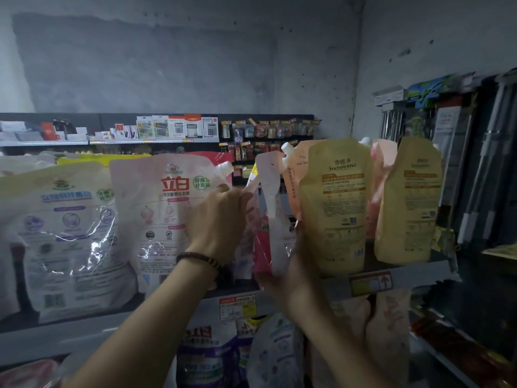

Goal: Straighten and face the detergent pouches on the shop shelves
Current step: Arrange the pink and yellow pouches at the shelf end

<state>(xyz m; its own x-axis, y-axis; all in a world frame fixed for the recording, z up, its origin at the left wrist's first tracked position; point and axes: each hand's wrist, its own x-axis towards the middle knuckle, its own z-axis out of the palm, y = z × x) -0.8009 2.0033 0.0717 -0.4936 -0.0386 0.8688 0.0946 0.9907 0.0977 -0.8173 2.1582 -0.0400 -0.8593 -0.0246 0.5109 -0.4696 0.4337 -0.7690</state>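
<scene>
Left of the pink pouch (268,219), the white pouch (167,214) stands face out, touching my left grip (221,217), which is curled round the pink pouch's upper left edge. The pink pouch is at the front of the shelf (425,271), long axis upright but turned edge-on to me. My right grip (282,275) clasps its lower right side. The yellow pouch (335,205) crowds it on the right, so I judge turning room tight; only toward me is open.
</scene>
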